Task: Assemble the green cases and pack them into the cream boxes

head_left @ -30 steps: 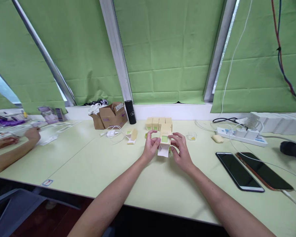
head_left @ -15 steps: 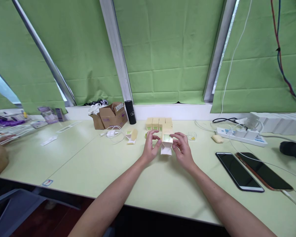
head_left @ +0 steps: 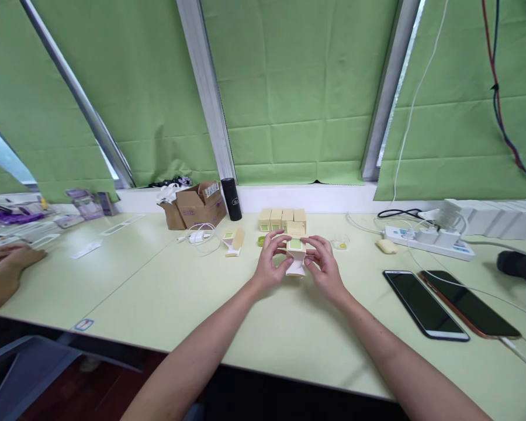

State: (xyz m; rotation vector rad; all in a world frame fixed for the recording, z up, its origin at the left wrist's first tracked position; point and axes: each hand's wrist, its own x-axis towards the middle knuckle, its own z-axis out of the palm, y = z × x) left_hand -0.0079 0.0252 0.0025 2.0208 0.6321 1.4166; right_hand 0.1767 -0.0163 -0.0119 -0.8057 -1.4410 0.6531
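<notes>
Between my hands is a small cream cardboard box (head_left: 296, 253) with a green window on its face and a white flap folded out toward me. My left hand (head_left: 270, 259) grips its left side with curled fingers and thumb. From the other side, my right hand (head_left: 324, 261) holds the box the same way. Just behind stands a row of several similar cream boxes (head_left: 276, 216). A small green item (head_left: 260, 240) shows beside my left fingers, partly hidden. Farther left lies another cream box (head_left: 234, 242) with its white flap out.
A brown carton (head_left: 200, 206), a black bottle (head_left: 231, 200) and a white charger (head_left: 197, 237) sit at the back left. Right of me are a clear dish (head_left: 341, 242), a power strip (head_left: 429, 242) and two phones (head_left: 425, 304). Another person's hand (head_left: 13, 266) is at far left.
My left hand has moved right and closed onto the box. The box's green window shows more plainly, its upper flap now tilted back. At far left, the other person's hand has come further into view.
</notes>
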